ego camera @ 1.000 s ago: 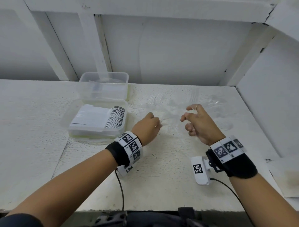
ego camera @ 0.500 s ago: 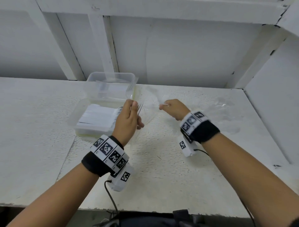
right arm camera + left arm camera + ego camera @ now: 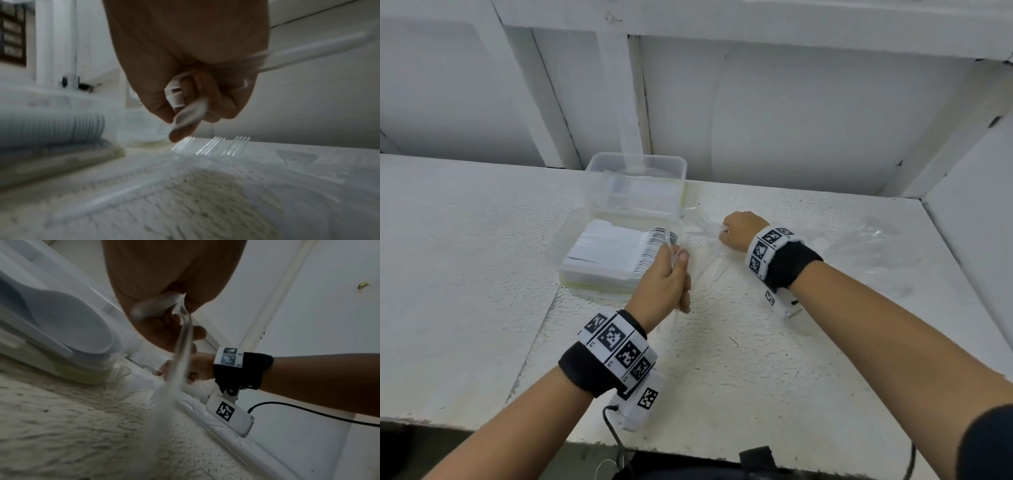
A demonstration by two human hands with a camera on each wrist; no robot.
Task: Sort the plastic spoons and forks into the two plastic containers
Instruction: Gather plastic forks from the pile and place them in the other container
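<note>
Two clear plastic containers stand at the table's back left. The near container (image 3: 571,270) holds a packed row of white spoons (image 3: 616,246) (image 3: 72,331) (image 3: 51,129). Behind it the far container (image 3: 681,171) shows clear contents I cannot make out. My left hand (image 3: 667,277) grips a clear plastic utensil (image 3: 671,240) (image 3: 183,340) upright beside the near container's right edge; whether it is a spoon or a fork is too blurred to tell. My right hand (image 3: 736,231) is curled round clear utensils (image 3: 191,113) just above the table. Three clear forks (image 3: 213,146) lie right under it.
More clear utensils (image 3: 866,240) lie scattered on the white table (image 3: 722,377) to the right of my right hand. White walls and posts close in the back and the right side. The table's front edge runs just below my wrists.
My left hand has lifted from the loose pile and swung left to the near container with a utensil. My right hand has moved left and farther back and closed on utensils.
</note>
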